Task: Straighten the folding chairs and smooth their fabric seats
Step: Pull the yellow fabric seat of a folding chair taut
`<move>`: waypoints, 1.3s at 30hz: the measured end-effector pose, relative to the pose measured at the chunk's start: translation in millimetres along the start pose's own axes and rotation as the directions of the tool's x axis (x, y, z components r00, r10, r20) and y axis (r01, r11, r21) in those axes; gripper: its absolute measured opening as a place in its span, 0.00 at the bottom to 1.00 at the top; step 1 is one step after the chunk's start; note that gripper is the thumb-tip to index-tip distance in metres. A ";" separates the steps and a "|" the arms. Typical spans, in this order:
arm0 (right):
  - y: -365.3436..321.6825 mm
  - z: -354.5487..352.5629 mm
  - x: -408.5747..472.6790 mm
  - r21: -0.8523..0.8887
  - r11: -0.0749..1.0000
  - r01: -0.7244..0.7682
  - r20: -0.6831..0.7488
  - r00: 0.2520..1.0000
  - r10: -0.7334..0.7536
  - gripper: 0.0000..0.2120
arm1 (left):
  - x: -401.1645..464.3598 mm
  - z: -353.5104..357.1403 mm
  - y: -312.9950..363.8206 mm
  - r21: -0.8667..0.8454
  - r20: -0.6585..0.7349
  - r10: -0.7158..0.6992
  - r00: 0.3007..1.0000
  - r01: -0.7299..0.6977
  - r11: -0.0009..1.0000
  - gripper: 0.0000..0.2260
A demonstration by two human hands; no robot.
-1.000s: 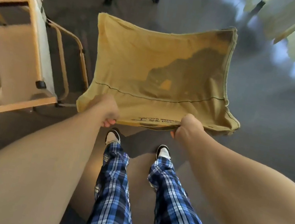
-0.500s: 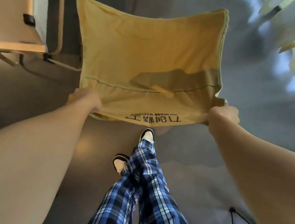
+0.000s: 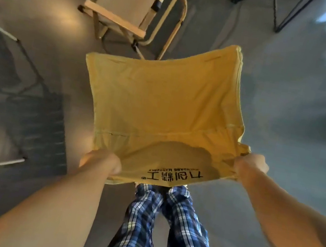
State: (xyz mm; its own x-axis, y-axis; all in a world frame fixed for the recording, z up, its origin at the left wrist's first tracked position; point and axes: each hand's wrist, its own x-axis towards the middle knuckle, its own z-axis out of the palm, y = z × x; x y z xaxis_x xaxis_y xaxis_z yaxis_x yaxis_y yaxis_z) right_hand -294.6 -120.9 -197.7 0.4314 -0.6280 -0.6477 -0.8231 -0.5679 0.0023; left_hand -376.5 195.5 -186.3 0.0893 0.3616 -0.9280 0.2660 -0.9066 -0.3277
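A yellow fabric seat (image 3: pixel 160 105) with black printed lettering along its near edge is stretched out flat in the air in front of me. My left hand (image 3: pixel 100 161) grips its near left corner. My right hand (image 3: pixel 250 167) grips its near right corner, bunching the cloth there. A beige folding chair (image 3: pixel 132 6) with a wooden and tan metal frame stands on the floor beyond the fabric, at the upper middle. The fabric hides my feet and part of the floor.
A black metal frame (image 3: pixel 277 15) stands at the top right. White and dark poles of another frame (image 3: pixel 18 51) lie at the left on the grey floor. My legs in blue plaid trousers (image 3: pixel 164 227) are below the fabric. Bright curtains blur the right edge.
The view has swung, so the beige chair now sits at the upper middle instead of the left. The fabric stays stretched between both hands, now tilted, with my right hand further right.
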 end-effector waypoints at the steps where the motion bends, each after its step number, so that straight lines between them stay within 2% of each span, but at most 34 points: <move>1: -9.0 4.7 -7.5 -0.049 0.998 0.050 0.007 0.999 -0.050 0.13 | -1.1 13.8 -8.7 -0.069 0.022 -0.018 1.000 0.020 0.997 0.20; 3: -25.0 12.4 -18.5 -0.110 0.985 0.135 0.013 0.991 -0.135 0.14 | -3.9 37.6 -19.1 -0.200 0.025 -0.080 0.997 0.083 0.976 0.19; 6: -51.8 27.5 -33.8 -0.213 0.937 0.277 0.049 0.961 -0.273 0.15 | -5.5 67.1 -36.2 -0.419 0.026 -0.176 0.984 0.171 0.892 0.19; 10: -87.4 50.2 -61.8 -0.338 0.827 0.449 0.129 0.893 -0.432 0.15 | -8.7 103.0 -62.1 -0.705 0.048 -0.293 0.955 0.240 0.667 0.20; 14: -125.5 75.5 -97.3 -0.418 0.698 0.582 0.224 0.810 -0.542 0.14 | -11.4 136.0 -83.7 -0.857 0.109 -0.367 0.924 0.275 0.436 0.19; 16: -149.7 91.6 -120.3 -0.435 0.633 0.640 0.255 0.762 -0.596 0.15 | -7.8 150.2 -95.4 -0.898 0.194 -0.372 0.908 0.317 0.305 0.19; 18: -173.2 108.0 -144.3 -0.407 0.591 0.696 0.262 0.709 -0.655 0.19 | -1.9 159.6 -104.2 -0.914 0.277 -0.356 0.893 0.359 0.189 0.16; 22: -217.8 142.5 -193.6 -0.277 0.560 0.781 0.223 0.619 -0.753 0.22 | 12.3 165.4 -114.9 -0.912 0.401 -0.224 0.888 0.409 -0.011 0.11; 24: -238.6 158.2 -217.3 -0.272 0.513 0.814 0.243 0.574 -0.782 0.22 | 18.5 168.9 -115.7 -0.904 0.426 -0.178 0.887 0.414 -0.103 0.14; 27: -270.8 182.6 -254.8 -0.272 0.425 0.863 0.331 0.499 -0.801 0.19 | 22.3 173.9 -127.9 -0.888 0.454 -0.210 0.866 0.420 -0.188 0.21; 31: -301.9 211.3 -282.8 -0.274 0.337 0.901 0.394 0.425 -0.815 0.18 | 31.5 173.0 -145.0 -0.840 0.509 -0.228 0.830 0.421 -0.343 0.24; 34: -325.1 224.4 -297.7 -0.283 0.327 0.902 0.382 0.418 -0.824 0.20 | 35.4 156.0 -152.9 -0.782 0.567 -0.231 0.791 0.428 -0.453 0.23; 39: -375.5 234.9 -319.1 -0.265 0.396 0.879 0.437 0.476 -0.763 0.21 | 47.3 120.3 -154.5 -0.615 0.686 -0.208 0.698 0.402 -0.679 0.18</move>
State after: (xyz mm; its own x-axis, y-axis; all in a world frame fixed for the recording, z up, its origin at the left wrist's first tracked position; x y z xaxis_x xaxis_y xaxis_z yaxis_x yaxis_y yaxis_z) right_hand -209.9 417.7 -170.8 0.6720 0.3675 -0.6429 0.1513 -0.9180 -0.3666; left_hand -528.8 326.4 -200.9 -0.6512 0.2915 -0.7007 0.4454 0.8943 -0.0419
